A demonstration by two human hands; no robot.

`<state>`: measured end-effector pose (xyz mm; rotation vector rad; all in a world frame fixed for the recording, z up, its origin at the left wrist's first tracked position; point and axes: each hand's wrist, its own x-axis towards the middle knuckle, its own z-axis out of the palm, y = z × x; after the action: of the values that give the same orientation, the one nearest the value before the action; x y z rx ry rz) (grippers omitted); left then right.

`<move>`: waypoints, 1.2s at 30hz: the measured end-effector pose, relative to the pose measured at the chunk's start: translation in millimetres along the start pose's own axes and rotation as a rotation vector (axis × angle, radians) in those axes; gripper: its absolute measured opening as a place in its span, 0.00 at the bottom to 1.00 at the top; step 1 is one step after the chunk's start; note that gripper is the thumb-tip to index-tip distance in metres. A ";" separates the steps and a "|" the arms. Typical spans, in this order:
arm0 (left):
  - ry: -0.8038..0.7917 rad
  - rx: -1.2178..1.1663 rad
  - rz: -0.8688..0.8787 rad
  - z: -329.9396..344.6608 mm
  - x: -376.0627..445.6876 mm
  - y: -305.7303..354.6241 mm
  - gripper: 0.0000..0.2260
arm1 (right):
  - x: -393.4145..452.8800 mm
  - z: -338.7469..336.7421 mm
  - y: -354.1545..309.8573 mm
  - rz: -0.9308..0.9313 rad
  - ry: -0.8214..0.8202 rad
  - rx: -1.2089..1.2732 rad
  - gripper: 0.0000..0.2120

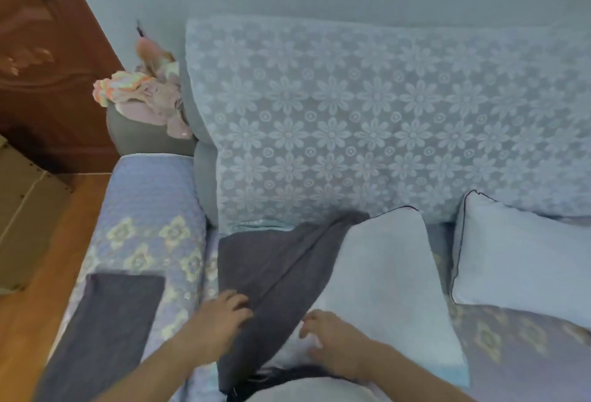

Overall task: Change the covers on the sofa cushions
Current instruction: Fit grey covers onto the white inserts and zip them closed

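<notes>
A dark grey cushion cover (275, 270) lies partly over a pale cushion (387, 280) on the sofa seat in front of me. My left hand (220, 318) grips the cover's left side, fingers curled into the fabric. My right hand (332, 334) rests on the pale cushion beside the cover's edge, fingers bent; whether it pinches the fabric is unclear. A second pale cushion (521, 257) with dark piping leans at the right. Another dark grey cover (108, 328) lies draped over the sofa armrest (150, 210).
The sofa back (367, 120) wears a pale floral lace cloth. A heap of pink and striped clothes (147, 94) sits on the far corner. A brown wooden door (44, 59) and orange floor (41, 289) lie to the left.
</notes>
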<state>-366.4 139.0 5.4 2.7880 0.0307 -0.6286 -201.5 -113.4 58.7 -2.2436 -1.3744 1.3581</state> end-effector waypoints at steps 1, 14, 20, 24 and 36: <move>0.066 -0.072 -0.011 1.8 9.8 15.7 0.17 | 0.5 -6.5 11.8 0.054 0.130 0.050 0.17; 0.017 0.006 -0.293 -15.3 118.0 149.2 0.06 | 43.0 -80.0 89.1 0.592 0.434 0.558 0.27; -0.386 -0.394 0.342 -39.4 107.6 202.1 0.10 | 50.7 -87.7 117.1 0.649 0.530 1.168 0.27; -0.183 -0.520 0.104 -40.0 107.8 162.5 0.11 | 52.5 -97.7 123.6 0.681 0.784 0.813 0.13; -0.204 -0.129 -0.535 -70.0 166.3 52.0 0.31 | -61.5 -8.6 142.9 0.775 0.800 0.526 0.14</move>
<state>-182.4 101.7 9.5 2.5729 0.7641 -0.9876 -116.5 -238.4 21.1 -2.5182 0.1171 0.6389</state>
